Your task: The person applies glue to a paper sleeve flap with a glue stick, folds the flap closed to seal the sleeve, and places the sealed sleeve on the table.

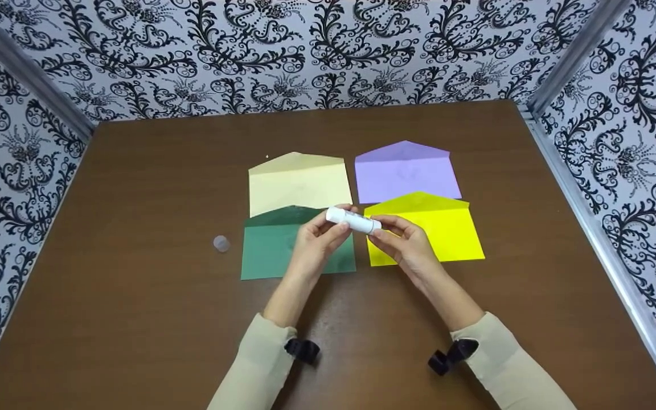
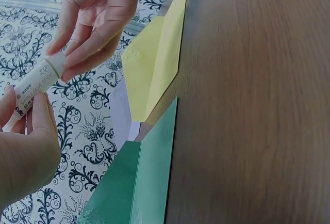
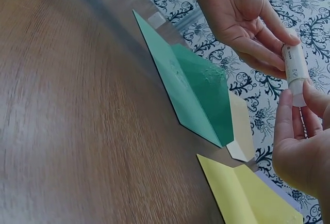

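1. Left hand (image 1: pixel 314 245) has fingers and thumb clamped on a white glue stick (image 1: pixel 351 220); right hand (image 1: pixel 410 245) is pinching its other end.
2. Stick's held up over the gap between the green envelope (image 1: pixel 268 253) and yellow envelope (image 1: pixel 450 233).
3. Just behind: cream envelope (image 1: pixel 299 191), purple envelope (image 1: pixel 408 177), all flaps open.
4. Small round translucent piece (image 1: pixel 221 244) left of green.

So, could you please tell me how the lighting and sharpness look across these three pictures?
Head view: fairly even light, with soft shadows on the table beside both sleeves; left wrist view: rather pale, yet some lettering on the glue stick is readable; right wrist view: a hazy dark streak crosses the tabletop at upper left, and the lettering is too small to read.
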